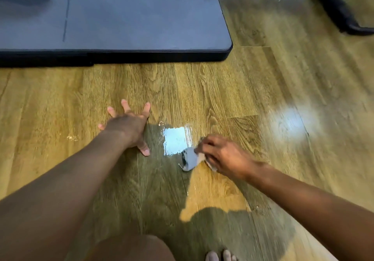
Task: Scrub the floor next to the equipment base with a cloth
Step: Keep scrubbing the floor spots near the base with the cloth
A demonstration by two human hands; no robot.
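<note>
My right hand [221, 155] grips a small grey cloth [189, 160] and holds it down on the wooden floor [202, 90], at the lower right corner of a shiny wet patch [175, 143]. My left hand [129, 126] presses flat on the floor with fingers spread, just left of the wet patch. The dark equipment base [121, 17] lies across the top left, its front edge well beyond both hands.
A black curved frame leg [340, 11] stands on the floor at the top right. My knee [129, 248] and toes [220, 256] show at the bottom edge. A bright light reflection [289, 123] lies on the floor to the right.
</note>
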